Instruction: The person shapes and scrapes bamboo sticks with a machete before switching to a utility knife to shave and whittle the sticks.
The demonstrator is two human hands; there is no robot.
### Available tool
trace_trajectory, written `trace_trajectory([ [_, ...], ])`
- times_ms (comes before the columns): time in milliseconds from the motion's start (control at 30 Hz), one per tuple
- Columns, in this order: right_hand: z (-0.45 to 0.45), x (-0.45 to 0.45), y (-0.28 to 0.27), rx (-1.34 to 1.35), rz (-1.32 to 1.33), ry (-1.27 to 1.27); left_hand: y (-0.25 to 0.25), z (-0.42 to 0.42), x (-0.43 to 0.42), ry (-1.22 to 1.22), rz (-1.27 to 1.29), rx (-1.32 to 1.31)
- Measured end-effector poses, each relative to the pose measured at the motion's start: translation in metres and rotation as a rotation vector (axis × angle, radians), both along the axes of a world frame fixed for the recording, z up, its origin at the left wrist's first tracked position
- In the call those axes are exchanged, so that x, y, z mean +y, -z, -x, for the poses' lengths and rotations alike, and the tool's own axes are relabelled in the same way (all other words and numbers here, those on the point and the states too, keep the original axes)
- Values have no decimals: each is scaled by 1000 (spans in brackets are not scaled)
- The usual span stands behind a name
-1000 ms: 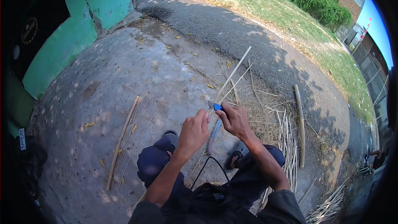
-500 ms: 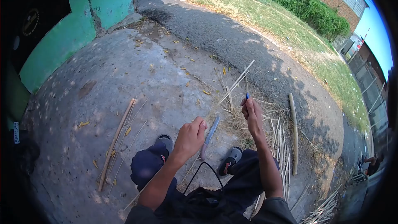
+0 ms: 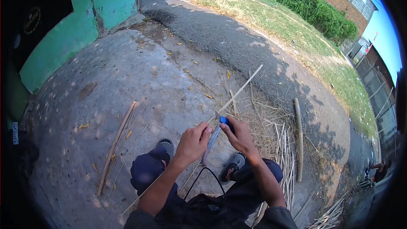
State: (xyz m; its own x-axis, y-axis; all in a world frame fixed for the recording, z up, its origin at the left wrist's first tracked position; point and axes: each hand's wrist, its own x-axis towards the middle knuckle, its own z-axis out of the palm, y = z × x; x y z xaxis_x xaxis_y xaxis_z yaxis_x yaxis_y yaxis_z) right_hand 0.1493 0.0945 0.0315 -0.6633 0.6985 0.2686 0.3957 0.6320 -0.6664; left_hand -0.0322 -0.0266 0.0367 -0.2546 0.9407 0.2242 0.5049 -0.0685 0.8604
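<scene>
Probably light and springy, the bamboo strip, best held by its flat faces, slants forward, pinched in the left grip; the right grip curls around a blue-handled knife.

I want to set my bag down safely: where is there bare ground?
Widest: the concrete between the green wall and the brown pole at left, with a few yellow leaves. Crowded: right of the right shoe, with shavings, pale strips and a thick pole; also around the right hand, its blue-handled blade and the long knife.
</scene>
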Motion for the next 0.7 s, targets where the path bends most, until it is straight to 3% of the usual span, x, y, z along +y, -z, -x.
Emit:
trace_trajectory([
  [300,2,1,6,4,-36,4,2,2,-1,36,46,-67],
  [367,3,0,7,14,-50,11,9,1,1,-27,-94,45],
  [700,4,-2,2,58,-59,45,0,-12,1,-147,-66,148],
])
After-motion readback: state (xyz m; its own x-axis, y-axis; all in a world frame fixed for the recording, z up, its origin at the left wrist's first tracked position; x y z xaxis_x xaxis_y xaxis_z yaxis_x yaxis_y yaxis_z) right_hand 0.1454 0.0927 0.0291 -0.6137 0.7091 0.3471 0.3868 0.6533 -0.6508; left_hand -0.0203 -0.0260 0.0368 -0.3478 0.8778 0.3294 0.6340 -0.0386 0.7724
